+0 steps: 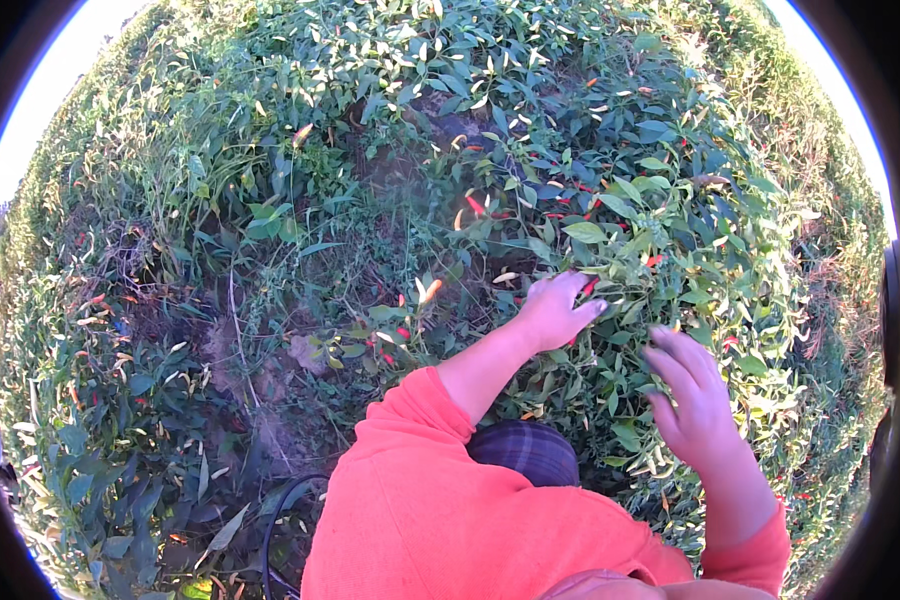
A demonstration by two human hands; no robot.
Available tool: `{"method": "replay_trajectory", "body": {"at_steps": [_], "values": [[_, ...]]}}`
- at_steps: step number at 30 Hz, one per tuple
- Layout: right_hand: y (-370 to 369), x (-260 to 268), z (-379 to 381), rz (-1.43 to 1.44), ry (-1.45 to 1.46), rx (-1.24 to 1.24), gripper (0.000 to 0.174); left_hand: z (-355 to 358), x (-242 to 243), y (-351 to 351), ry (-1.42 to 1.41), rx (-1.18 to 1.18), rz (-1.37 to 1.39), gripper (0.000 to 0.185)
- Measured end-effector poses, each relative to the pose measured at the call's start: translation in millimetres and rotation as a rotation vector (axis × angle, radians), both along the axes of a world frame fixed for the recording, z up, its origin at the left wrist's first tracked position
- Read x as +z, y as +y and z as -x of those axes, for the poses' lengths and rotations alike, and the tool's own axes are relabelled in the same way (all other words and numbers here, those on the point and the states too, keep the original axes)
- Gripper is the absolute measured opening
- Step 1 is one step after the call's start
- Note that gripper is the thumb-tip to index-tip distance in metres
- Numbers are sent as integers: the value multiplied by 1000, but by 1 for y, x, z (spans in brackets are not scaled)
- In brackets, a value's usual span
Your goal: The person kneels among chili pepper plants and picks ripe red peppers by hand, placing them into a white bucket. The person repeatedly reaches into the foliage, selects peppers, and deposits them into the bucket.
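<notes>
Leafy chili pepper plants (630,202) bearing red, orange and pale yellow peppers spread before me. My left hand (562,311) reaches into the foliage with its thumb apart from the fingers. A red chili pepper (590,286) lies right at its fingertips; whether the fingers grip it cannot be told. To the right, my right hand (686,394) hovers over the leaves, slightly blurred, fingers apart and nothing visible in it. Another red pepper (654,261) hangs above and between the hands.
A black curved rim or hose (270,525) shows at the lower left. Bare soil (251,375) with a long dry stem (240,330) lies left of my arm. Dense pepper plants and grass surround the spot. My knee in plaid cloth (525,450) is below my left forearm.
</notes>
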State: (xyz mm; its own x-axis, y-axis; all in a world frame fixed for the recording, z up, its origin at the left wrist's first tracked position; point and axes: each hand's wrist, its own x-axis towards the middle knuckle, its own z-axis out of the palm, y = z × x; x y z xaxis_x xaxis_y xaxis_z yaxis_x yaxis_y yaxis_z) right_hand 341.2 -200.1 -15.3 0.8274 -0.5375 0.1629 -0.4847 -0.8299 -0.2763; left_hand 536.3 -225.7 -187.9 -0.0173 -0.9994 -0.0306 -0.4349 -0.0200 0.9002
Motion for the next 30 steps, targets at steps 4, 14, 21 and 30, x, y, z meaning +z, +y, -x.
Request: {"method": "replay_trajectory", "body": {"at_steps": [4,14,21,30], "values": [[-67,-63,-86,225,-11,59,35,4,-10,2,28,-129,105,55],[-96,-109,-69,-9,668,-96,27,-153,-31,-75,284,394,-6,29],[-93,-113,-61,3,543,-74,21,-161,-114,-108,-720,-8,27,31],[-84,-110,-56,-3,554,-100,23,-154,-101,-83,-610,-103,112,18]]}}
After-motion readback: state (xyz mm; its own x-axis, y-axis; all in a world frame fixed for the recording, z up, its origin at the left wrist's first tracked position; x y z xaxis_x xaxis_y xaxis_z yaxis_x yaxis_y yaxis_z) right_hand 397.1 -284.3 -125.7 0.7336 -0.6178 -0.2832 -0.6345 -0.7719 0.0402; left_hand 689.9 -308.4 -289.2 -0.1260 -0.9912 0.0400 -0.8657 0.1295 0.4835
